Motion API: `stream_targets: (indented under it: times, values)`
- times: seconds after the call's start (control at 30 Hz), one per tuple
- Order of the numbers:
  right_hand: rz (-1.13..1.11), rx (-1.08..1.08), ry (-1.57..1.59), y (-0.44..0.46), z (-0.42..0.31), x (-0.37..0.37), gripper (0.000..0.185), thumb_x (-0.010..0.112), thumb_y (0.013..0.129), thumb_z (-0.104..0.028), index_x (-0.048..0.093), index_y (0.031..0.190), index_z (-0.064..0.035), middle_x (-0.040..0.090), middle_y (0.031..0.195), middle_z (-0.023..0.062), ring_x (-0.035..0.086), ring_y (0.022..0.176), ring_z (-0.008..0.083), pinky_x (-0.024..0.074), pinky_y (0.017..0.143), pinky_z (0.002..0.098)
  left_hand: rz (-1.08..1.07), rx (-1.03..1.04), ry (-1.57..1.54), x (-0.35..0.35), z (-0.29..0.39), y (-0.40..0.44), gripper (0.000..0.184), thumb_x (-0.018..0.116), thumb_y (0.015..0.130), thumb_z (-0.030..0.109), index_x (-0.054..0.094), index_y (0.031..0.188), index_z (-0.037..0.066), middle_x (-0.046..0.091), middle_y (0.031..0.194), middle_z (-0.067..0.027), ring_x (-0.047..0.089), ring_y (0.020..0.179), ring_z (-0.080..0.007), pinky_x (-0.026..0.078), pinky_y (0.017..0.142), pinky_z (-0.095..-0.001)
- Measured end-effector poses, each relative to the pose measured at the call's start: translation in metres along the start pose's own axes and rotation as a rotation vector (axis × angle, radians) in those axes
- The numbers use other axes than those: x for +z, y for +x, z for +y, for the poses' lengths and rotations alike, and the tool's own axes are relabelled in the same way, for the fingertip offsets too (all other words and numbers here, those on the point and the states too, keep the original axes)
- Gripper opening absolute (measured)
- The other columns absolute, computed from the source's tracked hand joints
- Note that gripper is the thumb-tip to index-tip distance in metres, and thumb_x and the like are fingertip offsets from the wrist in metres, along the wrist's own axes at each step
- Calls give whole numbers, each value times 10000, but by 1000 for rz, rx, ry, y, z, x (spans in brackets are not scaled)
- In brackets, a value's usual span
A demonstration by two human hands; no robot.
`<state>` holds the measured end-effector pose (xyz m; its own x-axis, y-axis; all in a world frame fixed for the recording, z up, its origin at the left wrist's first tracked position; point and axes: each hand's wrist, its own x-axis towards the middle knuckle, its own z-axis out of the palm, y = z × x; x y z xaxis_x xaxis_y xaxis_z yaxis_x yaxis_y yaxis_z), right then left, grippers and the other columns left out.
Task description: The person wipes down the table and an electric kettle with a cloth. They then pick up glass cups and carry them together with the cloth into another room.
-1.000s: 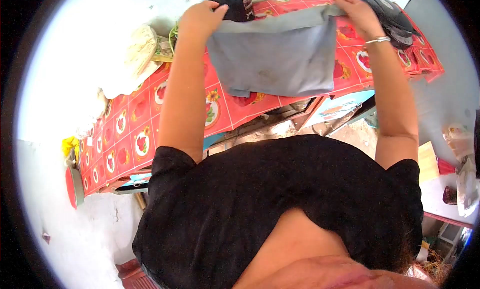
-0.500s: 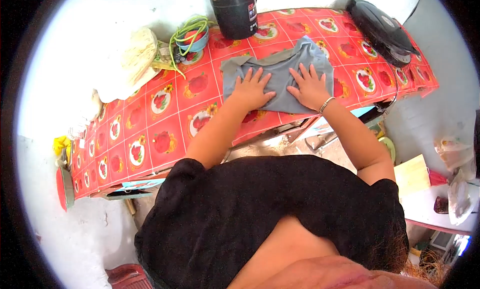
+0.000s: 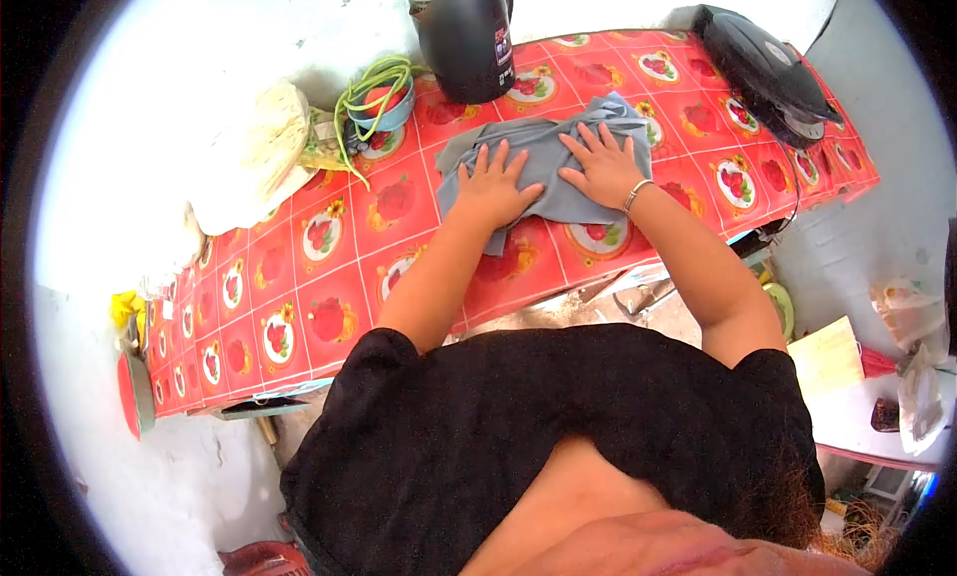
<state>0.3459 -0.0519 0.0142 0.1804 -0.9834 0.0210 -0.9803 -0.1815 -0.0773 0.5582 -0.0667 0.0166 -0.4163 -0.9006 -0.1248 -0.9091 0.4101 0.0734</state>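
Note:
A crumpled grey cloth (image 3: 546, 147) lies on the red patterned tablecloth (image 3: 329, 322). My left hand (image 3: 494, 185) rests palm down on the cloth's left part, fingers spread. On its right part lies my right hand (image 3: 606, 167), also flat with fingers apart and a bracelet at the wrist. Both palms touch the cloth, and neither hand grips it. Folds show around the fingers, and a corner hangs toward me below my left hand.
Behind the cloth stands a black kettle (image 3: 464, 38). To its left are a blue bowl (image 3: 384, 108) with long green beans and a pale bag (image 3: 264, 157). A black appliance (image 3: 763, 73) sits at the right end. A cutting board (image 3: 825, 355) is at lower right.
The cloth has bunched up more under my hands. My right hand has shifted slightly left, closer to my left hand. The whole view has tilted a little.

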Motion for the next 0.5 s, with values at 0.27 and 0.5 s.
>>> stream_targets:
  times: [0.27,0.5]
  values:
    - [13,-60,2,60,8,5,660,384,898,-619,302,1462,-286,214,1548,72,156,1424,362,146,1085,660,77,-70,-26,9,-17,28,657,405,916,569,273,1482,261,132,1573,-72,107,1444,-331,139,1116,-584]
    - [33,-124,-8,108,13,8,645,361,899,-641,307,1456,-321,229,1547,42,173,1425,338,147,1089,651,82,-153,-75,-2,-22,46,646,402,921,545,278,1480,245,120,1574,-79,98,1442,-345,128,1109,-607]
